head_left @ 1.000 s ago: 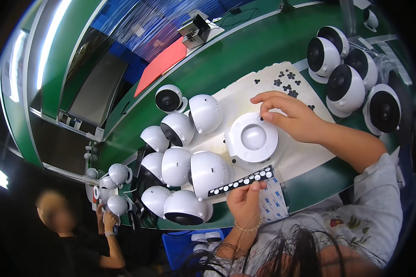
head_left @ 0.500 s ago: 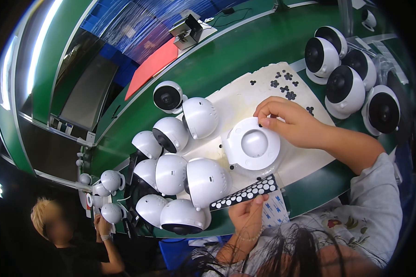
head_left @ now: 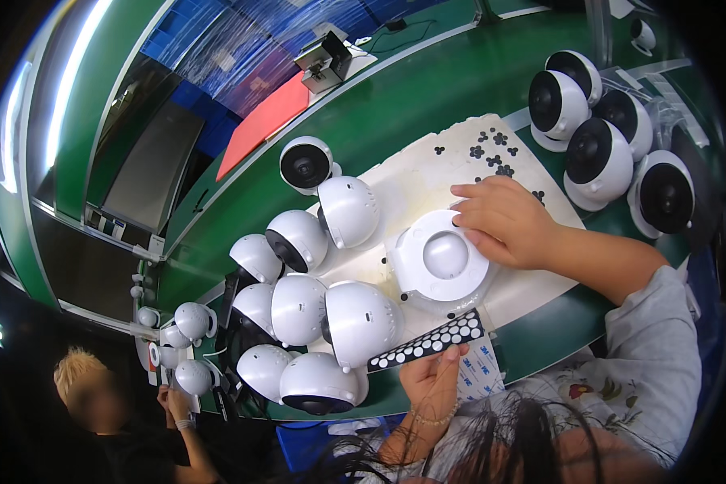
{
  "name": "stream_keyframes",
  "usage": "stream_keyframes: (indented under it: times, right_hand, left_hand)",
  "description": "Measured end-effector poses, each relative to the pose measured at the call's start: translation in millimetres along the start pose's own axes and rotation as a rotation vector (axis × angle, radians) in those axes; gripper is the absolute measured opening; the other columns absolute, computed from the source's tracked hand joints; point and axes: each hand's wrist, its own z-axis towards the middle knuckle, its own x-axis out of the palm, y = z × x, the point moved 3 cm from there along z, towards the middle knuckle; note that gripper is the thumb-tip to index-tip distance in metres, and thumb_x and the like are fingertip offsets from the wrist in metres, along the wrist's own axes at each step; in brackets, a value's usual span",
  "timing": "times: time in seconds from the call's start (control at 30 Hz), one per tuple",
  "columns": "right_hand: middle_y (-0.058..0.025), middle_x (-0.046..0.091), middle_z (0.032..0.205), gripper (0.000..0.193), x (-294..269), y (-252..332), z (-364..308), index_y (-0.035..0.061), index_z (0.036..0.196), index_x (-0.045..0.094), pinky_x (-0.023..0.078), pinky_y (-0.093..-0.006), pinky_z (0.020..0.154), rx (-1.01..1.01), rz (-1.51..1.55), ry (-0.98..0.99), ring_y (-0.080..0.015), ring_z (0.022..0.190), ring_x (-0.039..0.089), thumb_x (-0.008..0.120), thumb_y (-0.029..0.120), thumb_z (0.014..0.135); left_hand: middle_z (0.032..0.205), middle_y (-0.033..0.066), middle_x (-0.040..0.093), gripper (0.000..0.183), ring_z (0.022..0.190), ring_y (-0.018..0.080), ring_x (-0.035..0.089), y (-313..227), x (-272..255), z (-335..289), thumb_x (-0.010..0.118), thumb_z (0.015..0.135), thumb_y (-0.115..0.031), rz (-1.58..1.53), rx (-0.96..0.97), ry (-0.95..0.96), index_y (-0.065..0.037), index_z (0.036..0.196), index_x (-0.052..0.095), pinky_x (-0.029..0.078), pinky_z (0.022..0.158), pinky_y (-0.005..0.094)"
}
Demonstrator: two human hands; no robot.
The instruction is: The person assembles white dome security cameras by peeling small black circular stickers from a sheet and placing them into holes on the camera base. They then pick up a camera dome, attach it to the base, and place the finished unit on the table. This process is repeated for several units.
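My left hand (head_left: 431, 381) pinches a narrow black sheet with rows of white round spots (head_left: 427, 345), held low in front of me. Beside that hand hangs a white printed backing sheet (head_left: 481, 367), partly covered. Above lies a round white plastic base (head_left: 418, 256) with a domed middle, resting on a stained pale board (head_left: 532, 282). My right hand (head_left: 512, 224) lies over the base's upper right rim, fingers stretched and apart, touching it. A small black dot shows on the rim at the fingertips.
Several white ball-shaped cameras (head_left: 298, 306) crowd the left of the board, and more (head_left: 597, 157) stand at the right. Black round pads (head_left: 500, 149) cluster on the board's far end. A co-worker (head_left: 129, 419) handles similar cameras at the lower left.
My right hand has gone from a pinch at the base's rim to stretched fingers laid over it. The left hand keeps the spotted sheet in nearly the same place.
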Motion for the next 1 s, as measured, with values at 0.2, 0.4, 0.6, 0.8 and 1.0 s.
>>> stream_keyframes:
  times: [0.2,0.4,0.6,0.8,1.0]
  right_hand:
    - [-0.0067,0.06,0.09,0.021,0.9,-3.5,4.3,0.0022,0.099,0.057,0.04,-0.0293,0.08,0.708,0.66,0.141,-0.0172,0.086,0.055,0.054,0.015,0.082]
    - [-0.0038,0.059,0.088,0.024,26.6,-12.4,-1.9,0.0006,0.098,0.057,0.042,-0.0243,0.073,1.021,1.14,0.288,-0.0085,0.081,0.052,0.05,0.021,0.087]
    - [-0.0043,0.059,0.086,0.024,26.7,-13.0,-5.6,0.0015,0.094,0.057,0.042,-0.0244,0.072,0.902,1.137,0.286,-0.0083,0.079,0.052,0.051,0.024,0.088]
    - [-0.0034,0.056,0.088,0.021,10.9,-15.3,2.4,0.0026,0.094,0.056,0.042,-0.025,0.072,0.758,0.899,0.037,-0.0084,0.077,0.052,0.051,0.021,0.088]
    - [-0.0038,0.054,0.091,0.022,-32.4,35.1,12.1,0.0014,0.099,0.054,0.042,-0.0228,0.073,0.503,1.321,0.315,-0.0088,0.078,0.051,0.051,0.02,0.088]
  left_hand:
    - [0.079,0.0128,0.061,0.009,0.069,0.0176,0.059,2.5,-3.2,-1.7,0.055,0.079,-0.001,-0.005,-0.022,0.008,0.006,0.085,0.058,0.049,0.066,0.0293]
    - [0.079,0.0129,0.061,0.01,0.069,0.0175,0.059,1.6,-3.2,-2.7,0.055,0.08,-0.001,0.0,-0.007,0.037,0.006,0.085,0.058,0.049,0.066,0.0293]
    - [0.077,0.0126,0.062,0.01,0.067,0.017,0.059,2.3,-0.6,-1.4,0.055,0.079,-0.001,-0.004,0.008,0.009,0.006,0.084,0.058,0.048,0.064,0.0283]
    - [0.087,0.0145,0.059,0.026,0.074,0.0204,0.059,1.5,-11.5,-1.1,0.061,0.073,-0.011,-0.178,0.066,0.053,0.007,0.091,0.055,0.049,0.07,0.0326]
    - [0.108,0.0194,0.055,0.047,0.095,0.0246,0.057,-59.8,-57.4,-25.2,0.063,0.072,-0.02,-0.799,0.191,0.469,0.006,0.109,0.05,0.047,0.084,0.0382]
